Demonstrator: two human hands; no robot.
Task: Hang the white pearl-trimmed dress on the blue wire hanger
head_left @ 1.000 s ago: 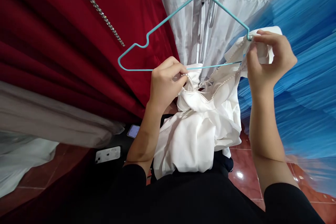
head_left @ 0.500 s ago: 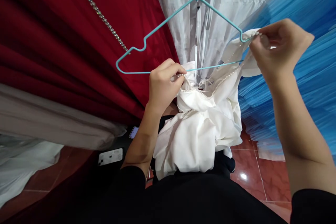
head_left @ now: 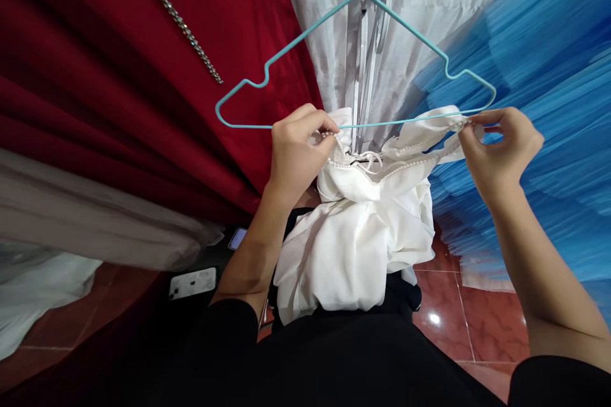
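Observation:
A white dress (head_left: 353,241) with pearl-beaded edging lies bunched over my lap. My left hand (head_left: 301,143) pinches its beaded left strap just by the bottom bar of a light-blue wire hanger (head_left: 403,22). The right strap is stretched out to the side, its beaded edge pinched between the thumb and fingers of my right hand (head_left: 501,146). That hand is below the hanger's right end, apart from the wire. The hanger hangs upright above the dress, its top running out of view, and both its notched shoulders are bare.
Red fabric (head_left: 229,25) hangs on the left with a rhinestone strip (head_left: 176,16). Blue tulle (head_left: 563,76) hangs on the right, white fabric (head_left: 319,32) behind. A phone (head_left: 192,283) lies on a black surface at my left, another phone (head_left: 237,239) beyond. The floor has red tiles (head_left: 491,324).
My right hand has moved down, drawing the right strap off the hanger's right shoulder, which now shows bare. My left hand has stayed nearly in place.

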